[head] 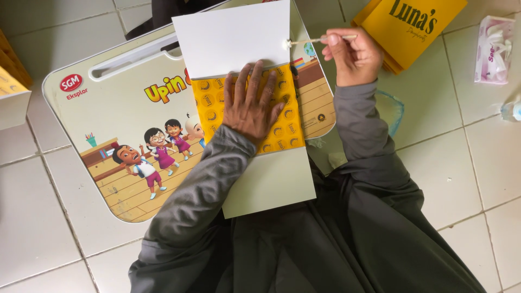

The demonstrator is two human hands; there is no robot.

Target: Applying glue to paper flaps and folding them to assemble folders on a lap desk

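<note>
on the lap desk (103, 116), left hand (251, 103) flat, open on yellow sheet (285, 116); right hand (351, 54) pinches thin brush (317, 39) at white card (233, 38) edge.

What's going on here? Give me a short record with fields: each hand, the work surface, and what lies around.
Left hand: left hand pressed flat, fingers spread, on the yellow patterned band of a white card sheet
Right hand: right hand pinching a thin stick, its tip at the sheet's right edge
Work surface: lap desk printed with cartoon children, on a tiled floor
Around: stack of yellow folders top right; tissue pack far right
Clothing: grey sleeves, dark garment
</note>
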